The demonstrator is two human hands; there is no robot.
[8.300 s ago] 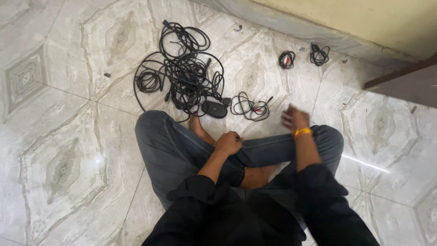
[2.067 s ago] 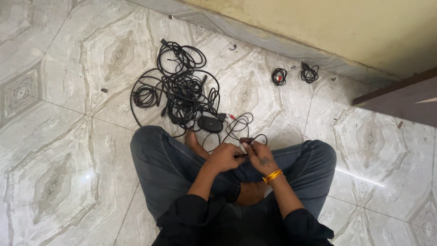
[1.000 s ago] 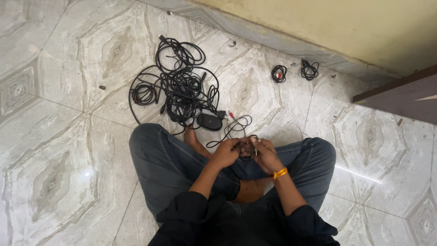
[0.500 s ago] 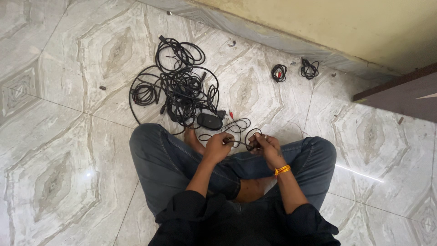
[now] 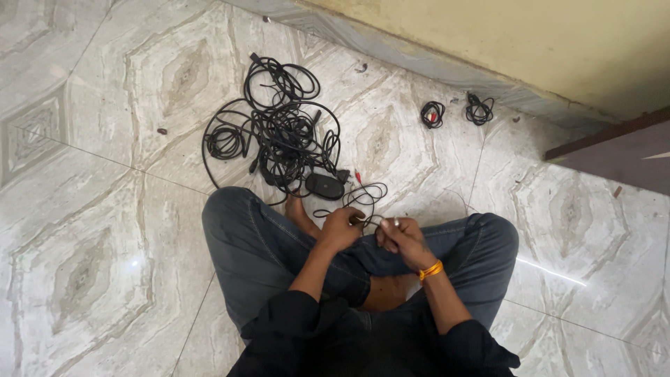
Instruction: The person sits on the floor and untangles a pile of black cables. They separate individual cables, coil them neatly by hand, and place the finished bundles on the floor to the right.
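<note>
I sit cross-legged on a marble-patterned tile floor. My left hand and my right hand are close together above my shins, both gripping a thin black cable with red and white plugs. Its loose loops trail forward onto the floor. An orange band circles my right wrist. Just beyond the loops lies a black oval adapter, at the near edge of a big tangle of black cables.
Two small coiled cables lie near the wall: one with red and white plugs, one plain black. A dark wooden furniture edge juts in at the right. The yellow wall and grey skirting run across the back.
My hands have drawn closer together on the thin cable, and the loop held up between them half a second ago has been pulled in. The view shifted slightly.
</note>
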